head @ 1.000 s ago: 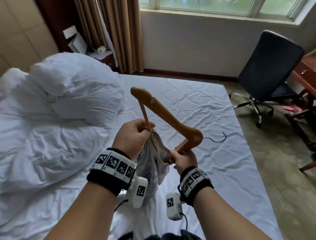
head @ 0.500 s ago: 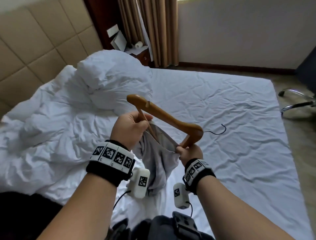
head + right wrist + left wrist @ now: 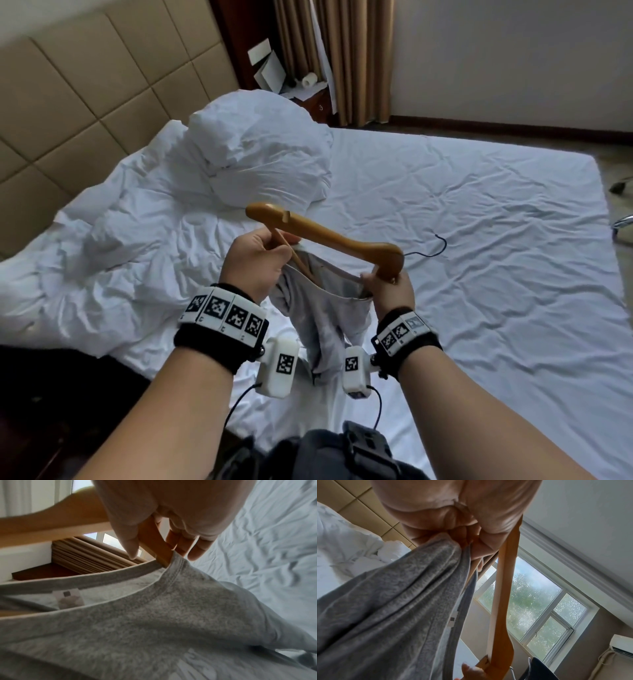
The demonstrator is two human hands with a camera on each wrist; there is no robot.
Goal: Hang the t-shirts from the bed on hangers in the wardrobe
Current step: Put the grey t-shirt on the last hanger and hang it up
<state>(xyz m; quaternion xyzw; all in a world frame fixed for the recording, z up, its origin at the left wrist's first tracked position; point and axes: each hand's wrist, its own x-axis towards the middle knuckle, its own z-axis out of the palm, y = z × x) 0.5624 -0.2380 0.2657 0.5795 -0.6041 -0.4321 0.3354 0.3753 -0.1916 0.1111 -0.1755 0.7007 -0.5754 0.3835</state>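
Both hands (image 3: 255, 265) (image 3: 388, 293) keep threading hanger (image 3: 329, 236) into t-shirt (image 3: 322, 308).

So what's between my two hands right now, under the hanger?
In the head view, the grey t-shirt's stretched neck opening spans from the left hand to the right hand, under the wooden hanger.

Blk wristbands (image 3: 209, 346), white marker tags, cabled cams.
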